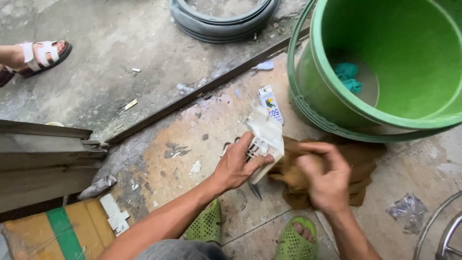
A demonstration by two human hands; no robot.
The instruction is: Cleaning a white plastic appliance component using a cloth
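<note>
White slatted plastic part [264,137] sits near frame centre, pinched in the left hand [237,166], thumb over its lower edge and fingers curled behind. At three o'clock from it, the right hand [325,180] is closed around a bunched brown rag [358,168], pressed against the part; this looks like wiping or cleaning in progress, and turning the part for fresh faces seems the likely need. A green bucket [385,123] crowds close at one o'clock. Open concrete floor [173,159] lies at nine o'clock, bounded by a metal rail [192,96] beyond. Green sandals [207,224] sit at six o'clock.
</note>
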